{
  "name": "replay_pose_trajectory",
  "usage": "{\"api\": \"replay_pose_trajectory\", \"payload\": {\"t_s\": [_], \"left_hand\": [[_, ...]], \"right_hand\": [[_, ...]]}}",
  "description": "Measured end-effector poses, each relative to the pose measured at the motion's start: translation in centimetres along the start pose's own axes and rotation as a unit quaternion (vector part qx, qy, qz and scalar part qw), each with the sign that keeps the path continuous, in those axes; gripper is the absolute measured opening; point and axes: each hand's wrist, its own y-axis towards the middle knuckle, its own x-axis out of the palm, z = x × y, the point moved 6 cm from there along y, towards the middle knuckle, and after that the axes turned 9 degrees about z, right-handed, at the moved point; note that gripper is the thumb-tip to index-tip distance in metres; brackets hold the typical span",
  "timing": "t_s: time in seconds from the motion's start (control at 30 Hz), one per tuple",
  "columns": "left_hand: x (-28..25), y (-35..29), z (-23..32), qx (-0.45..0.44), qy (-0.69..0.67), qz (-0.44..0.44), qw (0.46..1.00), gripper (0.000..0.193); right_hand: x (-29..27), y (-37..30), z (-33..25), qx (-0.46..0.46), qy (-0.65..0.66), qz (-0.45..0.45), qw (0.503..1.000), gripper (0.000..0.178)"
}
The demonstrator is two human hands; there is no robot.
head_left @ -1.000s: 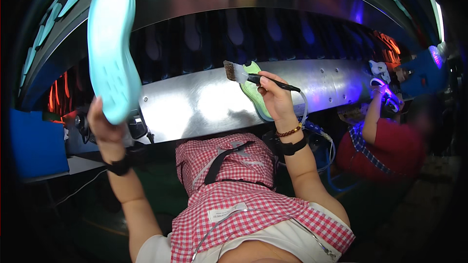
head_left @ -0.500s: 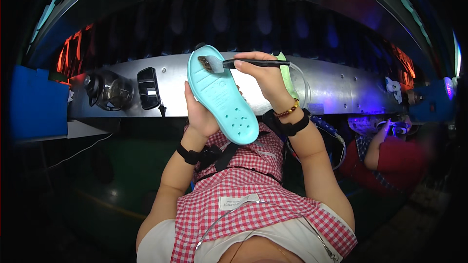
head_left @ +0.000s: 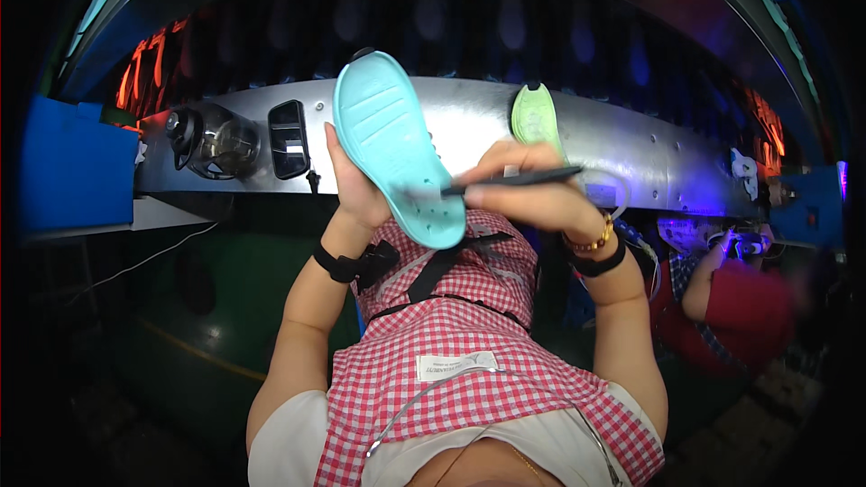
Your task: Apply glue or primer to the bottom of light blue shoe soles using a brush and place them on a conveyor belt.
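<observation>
My left hand (head_left: 358,191) grips a turquoise shoe sole (head_left: 386,122) along its left edge, its thumb up beside it. The sole is tilted, with its upper end away from me, a black tab at that tip and small holes in the near end. In my right hand (head_left: 534,200) is a brush with a black handle (head_left: 532,178). Its pale bristles are smeared by motion over the holed part of the sole. Beyond my right hand, a light green sole (head_left: 536,114) with a black tab lies on the metal bench, partly hidden by that hand.
On the metal bench (head_left: 469,99) stand a dark glass jug (head_left: 225,140) and a black phone-like device (head_left: 289,140) to the left. Blue boxes flank both ends. A rack of dark soles runs behind. Another person's arm (head_left: 699,293) shows at right.
My right hand has moved the brush from the sole's far end down to the holed near end. The brown patch seen at the far end no longer shows. More of the green sole is visible.
</observation>
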Motion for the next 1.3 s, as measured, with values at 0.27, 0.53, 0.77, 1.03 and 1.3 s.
{"api": "replay_pose_trajectory", "payload": {"t_s": [0.27, 0.53, 0.77, 1.03, 1.3], "left_hand": [[3.7, -1.1, -0.6, -0.056, -0.163, -0.052, 0.984, 0.077], [1.9, -0.6, 2.7, 0.183, 0.004, 0.114, 0.976, 0.08], [2.6, -0.8, 5.3, 0.248, -0.007, -0.007, 0.969, 0.084], [3.5, -1.0, 6.6, 0.26, -0.006, 0.007, 0.966, 0.085], [4.0, -2.2, 2.5, 0.13, -0.06, 0.059, 0.988, 0.075]], "right_hand": [[1.3, 0.8, -3.0, -0.042, 0.088, -0.058, 0.994, 0.017], [0.8, -0.3, -3.1, -0.142, 0.1, -0.082, 0.981, 0.023], [0.4, -0.8, -2.3, -0.109, 0.1, -0.068, 0.987, 0.023], [0.0, -0.5, -1.1, -0.089, 0.144, -0.051, 0.984, 0.02], [1.1, -0.7, 1.1, 0.102, 0.453, 0.093, 0.881, 0.018]]}}
